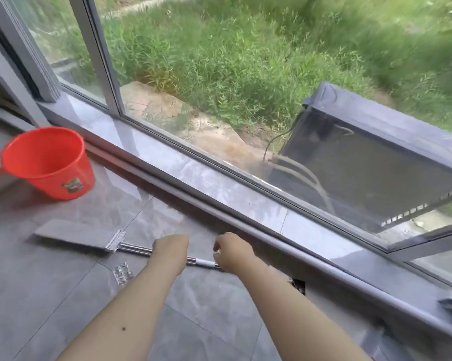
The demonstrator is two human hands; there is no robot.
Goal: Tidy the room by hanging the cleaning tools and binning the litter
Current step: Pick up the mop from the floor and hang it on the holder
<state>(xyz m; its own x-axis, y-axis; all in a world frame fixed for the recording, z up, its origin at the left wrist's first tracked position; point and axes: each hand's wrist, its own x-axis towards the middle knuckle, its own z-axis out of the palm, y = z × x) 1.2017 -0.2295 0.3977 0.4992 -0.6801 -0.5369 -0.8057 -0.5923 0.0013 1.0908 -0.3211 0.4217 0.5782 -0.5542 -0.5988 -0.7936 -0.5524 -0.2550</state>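
left hand (170, 252) grip: around mop (89, 237) handle | right hand (232, 252) grip: cannot tell, over handle | mop flat on floor (63, 295), by window sill (219, 186) | red bucket (49, 162) well left | blister pack (122, 271) near handle

Two bare forearms reach from the bottom edge toward mid-frame. The left hand (170, 252) curls knuckles-up at centre; the right hand (232, 252), just right of it, hangs with fingers bent downward.
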